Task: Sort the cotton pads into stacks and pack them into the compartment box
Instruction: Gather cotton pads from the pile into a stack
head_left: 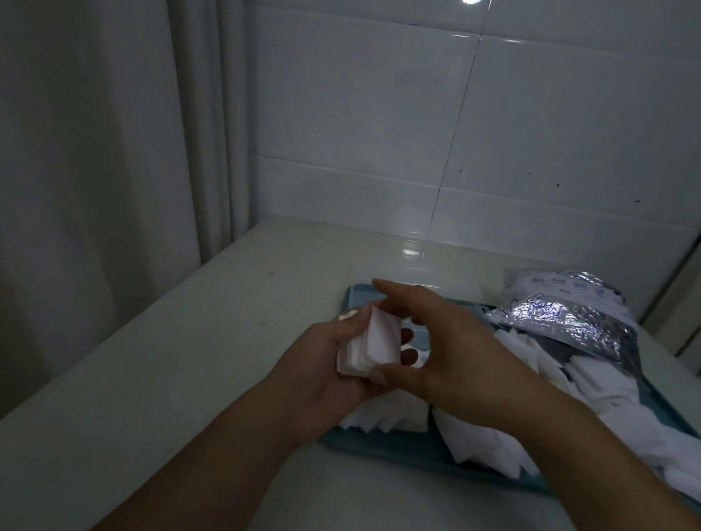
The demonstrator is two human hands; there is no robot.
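Forearms converge above the teal tray (391, 446). My left hand (331, 358) cups a stack of cotton pads (370, 344), thumb curled round it, so my right hand (446, 353) can pinch and square its edges. Loose pads (604, 387) lie at three o'clock; a foil bag (571, 315) sits at one o'clock. I cannot make out the compartment box.

Hidden behind both hands: most of the teal tray (391, 448) and any dividers; cut off at the right edge: loose cotton pads (604, 387) and tray corner; too blurred to read: print on the foil bag (563, 315).
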